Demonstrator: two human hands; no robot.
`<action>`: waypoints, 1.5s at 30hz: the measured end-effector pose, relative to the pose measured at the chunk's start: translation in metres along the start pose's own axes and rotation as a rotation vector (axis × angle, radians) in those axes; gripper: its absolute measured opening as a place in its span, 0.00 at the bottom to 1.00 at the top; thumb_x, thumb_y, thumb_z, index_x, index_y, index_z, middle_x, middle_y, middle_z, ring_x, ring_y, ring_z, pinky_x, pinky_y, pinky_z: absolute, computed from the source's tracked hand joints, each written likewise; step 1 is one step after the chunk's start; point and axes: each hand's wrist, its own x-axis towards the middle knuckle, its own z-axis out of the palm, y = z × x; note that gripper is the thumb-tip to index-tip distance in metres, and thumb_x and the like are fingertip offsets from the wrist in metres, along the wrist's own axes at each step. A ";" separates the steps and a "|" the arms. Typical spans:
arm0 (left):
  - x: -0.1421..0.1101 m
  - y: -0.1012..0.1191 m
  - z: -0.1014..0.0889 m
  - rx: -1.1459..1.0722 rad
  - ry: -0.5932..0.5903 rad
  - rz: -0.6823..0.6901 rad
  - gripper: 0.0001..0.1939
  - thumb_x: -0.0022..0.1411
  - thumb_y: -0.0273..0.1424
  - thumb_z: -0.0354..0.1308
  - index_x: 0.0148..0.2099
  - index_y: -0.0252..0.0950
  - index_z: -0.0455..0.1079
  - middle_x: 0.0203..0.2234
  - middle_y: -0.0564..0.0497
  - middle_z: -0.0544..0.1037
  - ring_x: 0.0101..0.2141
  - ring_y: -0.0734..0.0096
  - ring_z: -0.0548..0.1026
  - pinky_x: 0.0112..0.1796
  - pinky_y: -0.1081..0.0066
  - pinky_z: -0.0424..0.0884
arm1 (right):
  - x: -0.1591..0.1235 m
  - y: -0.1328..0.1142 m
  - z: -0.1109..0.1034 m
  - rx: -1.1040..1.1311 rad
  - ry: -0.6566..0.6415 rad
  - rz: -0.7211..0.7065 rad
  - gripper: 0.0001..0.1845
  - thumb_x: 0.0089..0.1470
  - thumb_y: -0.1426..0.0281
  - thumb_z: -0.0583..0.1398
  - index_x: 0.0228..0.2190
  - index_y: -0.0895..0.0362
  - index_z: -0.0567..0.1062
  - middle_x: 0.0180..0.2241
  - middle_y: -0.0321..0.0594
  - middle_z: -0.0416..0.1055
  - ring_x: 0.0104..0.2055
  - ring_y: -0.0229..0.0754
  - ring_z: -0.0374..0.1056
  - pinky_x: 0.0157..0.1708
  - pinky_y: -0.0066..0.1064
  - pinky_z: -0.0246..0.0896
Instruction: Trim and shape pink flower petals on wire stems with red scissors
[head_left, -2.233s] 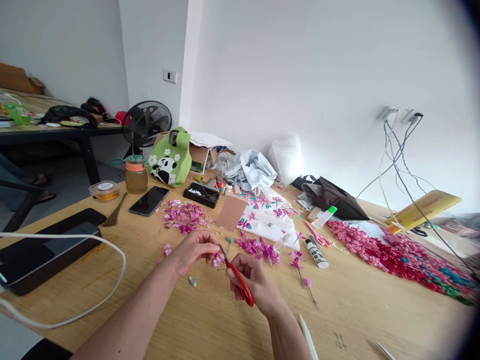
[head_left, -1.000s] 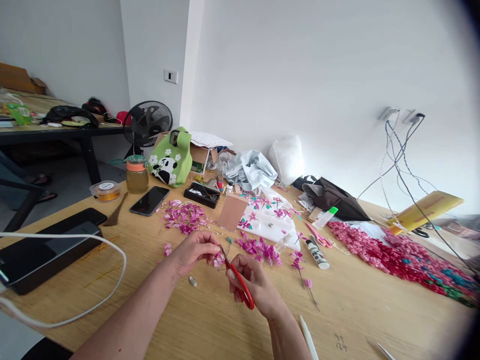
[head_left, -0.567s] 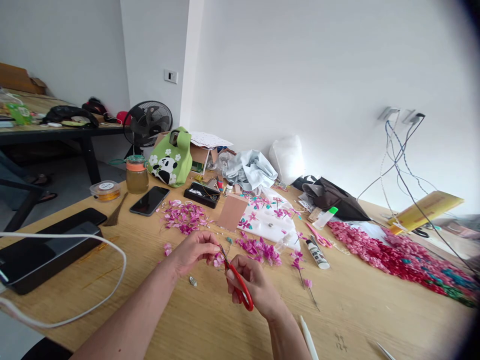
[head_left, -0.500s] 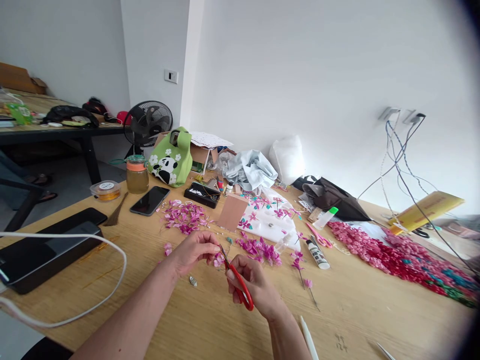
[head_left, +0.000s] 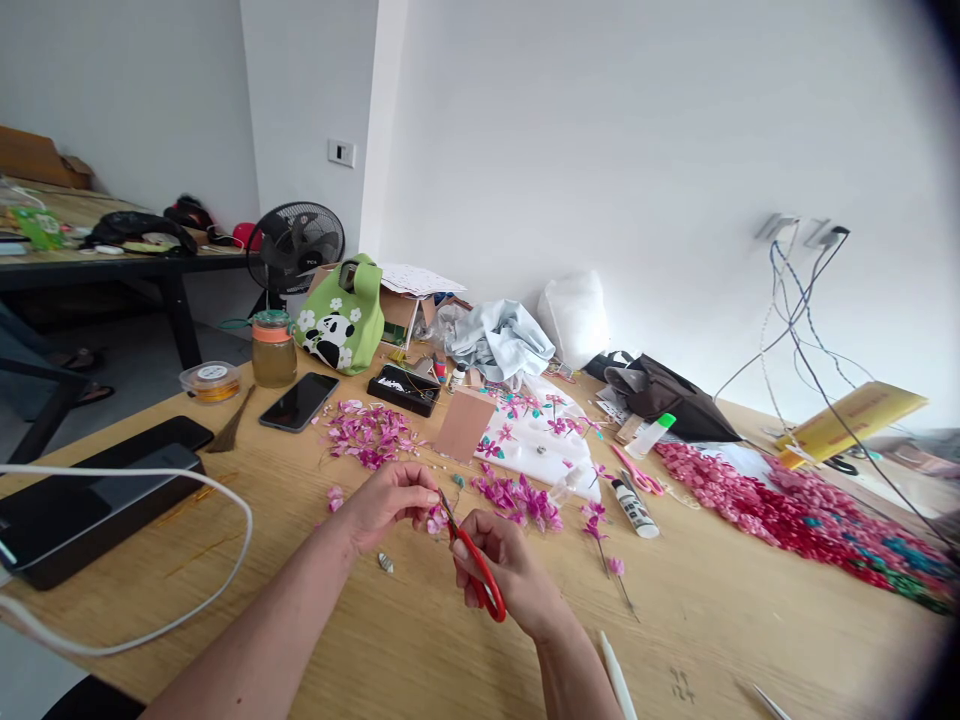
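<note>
My right hand (head_left: 491,560) is closed round the red handles of a pair of scissors (head_left: 480,572), whose dark blades point up and left. The blade tips reach the fingertips of my left hand (head_left: 397,503), which is pinched on a small pink flower (head_left: 437,518). Part of that flower is hidden behind the fingers and blades. Beyond my hands lie a heap of loose pink petals (head_left: 371,432) and a second pile of pink flowers (head_left: 519,502). A small striped piece (head_left: 385,563) rests on the table below my left hand.
Nearby are a pinkish-brown card (head_left: 465,424), a white sheet with flowers (head_left: 536,455), a glue bottle (head_left: 634,508), pink scissors (head_left: 637,470) and stemmed flowers (head_left: 596,530). Phones (head_left: 298,402) and a white cable (head_left: 244,530) are leftward. Coloured strands (head_left: 787,510) cover the right.
My right hand has shifted the scissors' handles slightly, and they look a little wider apart than before. My left hand keeps its pinch in the same place.
</note>
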 end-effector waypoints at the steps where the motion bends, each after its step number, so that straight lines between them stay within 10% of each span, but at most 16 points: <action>1: 0.000 0.000 0.000 0.000 0.001 -0.001 0.08 0.43 0.29 0.65 0.24 0.33 0.69 0.16 0.55 0.72 0.18 0.78 0.67 0.23 0.76 0.61 | 0.000 0.000 0.000 -0.003 0.003 0.002 0.22 0.49 0.54 0.64 0.25 0.59 0.65 0.18 0.34 0.68 0.15 0.32 0.62 0.13 0.21 0.53; 25: 0.000 0.003 -0.004 -0.084 0.041 0.033 0.07 0.44 0.28 0.66 0.24 0.32 0.70 0.14 0.55 0.71 0.17 0.80 0.66 0.20 0.79 0.60 | 0.005 0.000 -0.001 -0.067 0.153 0.029 0.21 0.50 0.53 0.62 0.25 0.57 0.63 0.17 0.32 0.66 0.15 0.33 0.60 0.14 0.22 0.52; 33: 0.010 0.003 -0.017 -0.365 0.241 0.114 0.11 0.40 0.28 0.68 0.24 0.33 0.68 0.15 0.58 0.70 0.17 0.82 0.66 0.18 0.81 0.59 | 0.000 0.004 0.003 -0.923 0.128 -0.065 0.05 0.45 0.76 0.59 0.22 0.57 0.68 0.19 0.31 0.64 0.21 0.33 0.56 0.21 0.24 0.44; 45: 0.011 -0.005 -0.006 -0.026 0.254 0.096 0.09 0.43 0.30 0.68 0.24 0.30 0.73 0.12 0.56 0.68 0.16 0.81 0.62 0.19 0.79 0.56 | -0.015 -0.013 0.019 -1.347 -0.015 0.173 0.06 0.42 0.70 0.62 0.26 0.58 0.79 0.27 0.45 0.77 0.29 0.46 0.71 0.22 0.28 0.49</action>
